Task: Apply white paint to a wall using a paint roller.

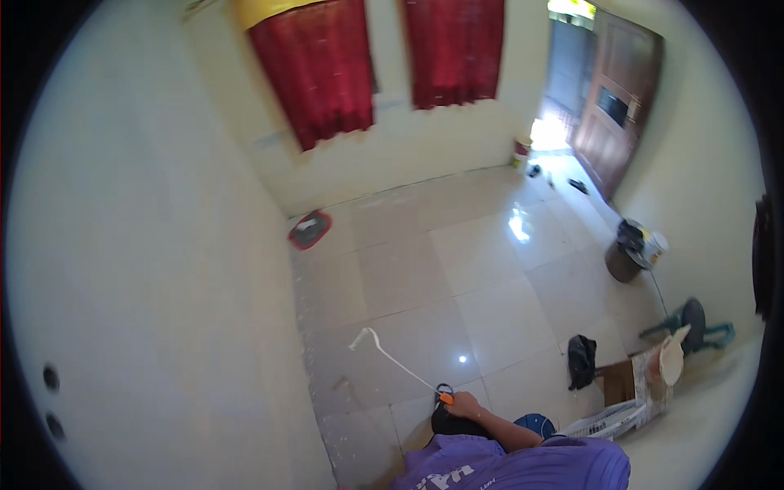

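Note:
My right hand (463, 405) grips the orange handle (447, 398) of a small paint roller. Its long, thin, white-coated frame (401, 363) slants up and left to a whitish roller head (361, 339). The roller is held out above the tiled floor (422, 324), apart from the pale wall (184, 294) on the left. Below the hand, a dark-clad leg and a sandalled foot (442, 392) show. My left hand is out of view. A purple shirt (520, 462) fills the bottom of the picture.
A red-rimmed tray (310, 230) lies in the far corner. Red curtains (318, 67) hang on the far wall. At right are an open wooden door (618, 98), a dark bin (625, 260), a black plastic bag (581, 361), a paint bucket (666, 365), a green chair (692, 327) and a fan (603, 422).

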`<state>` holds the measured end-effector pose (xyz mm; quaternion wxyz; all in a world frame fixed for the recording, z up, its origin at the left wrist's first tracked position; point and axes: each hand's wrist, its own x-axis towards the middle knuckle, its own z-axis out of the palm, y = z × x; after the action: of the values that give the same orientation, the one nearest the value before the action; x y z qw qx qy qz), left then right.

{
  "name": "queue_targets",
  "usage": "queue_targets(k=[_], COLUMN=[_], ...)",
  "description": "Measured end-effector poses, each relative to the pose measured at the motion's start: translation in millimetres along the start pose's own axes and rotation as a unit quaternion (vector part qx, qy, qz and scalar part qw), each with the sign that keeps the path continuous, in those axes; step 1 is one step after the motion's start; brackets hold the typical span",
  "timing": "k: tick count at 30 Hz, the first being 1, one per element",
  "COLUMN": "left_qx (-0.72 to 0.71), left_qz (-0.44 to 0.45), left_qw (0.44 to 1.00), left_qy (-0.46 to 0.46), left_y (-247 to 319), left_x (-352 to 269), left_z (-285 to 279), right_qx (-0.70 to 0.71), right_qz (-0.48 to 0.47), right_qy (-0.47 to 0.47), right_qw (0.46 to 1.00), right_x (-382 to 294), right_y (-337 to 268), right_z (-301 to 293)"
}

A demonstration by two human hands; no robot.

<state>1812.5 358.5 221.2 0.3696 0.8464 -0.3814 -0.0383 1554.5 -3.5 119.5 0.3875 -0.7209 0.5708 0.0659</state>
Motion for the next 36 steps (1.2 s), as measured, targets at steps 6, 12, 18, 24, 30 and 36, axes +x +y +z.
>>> queue_targets(k=[6,12,18,24,30,36], left_qx=[-0.106,-0.15,-0.077,-0.026,0.005,-0.042], left_qz=[0.07,-0.005,0.093,0.23,0.324,0.464], left_qw=[0.983,0.949,0.9,0.782,0.661,0.518], left_qy=[-0.129,-0.278,-0.42,-0.579,-0.677,-0.717], left_y=[38.2,94.3,157.5,274.8,497.5,656.8], left_x=[128.3,240.3,365.4,494.2,535.3,446.1], left_z=[172.6,287.1,390.5,562.4,729.5,858.4], right_qx=[0.127,0.225,0.369,0.478,0.555,0.479], right_qz=[0.096,0.19,0.312,0.393,0.486,0.625], right_qy=[0.03,0.275,0.367,0.292,0.447,0.44], right_qw=[0.987,0.915,0.795,0.729,0.506,0.432], right_x=[71.9,90.8,62.2,27.5,45.0,37.6], right_y=[68.2,117.1,147.8,181.6,165.1,206.1], right_z=[-128.4,-200.2,-257.7,-295.7,-293.9,-318.5])
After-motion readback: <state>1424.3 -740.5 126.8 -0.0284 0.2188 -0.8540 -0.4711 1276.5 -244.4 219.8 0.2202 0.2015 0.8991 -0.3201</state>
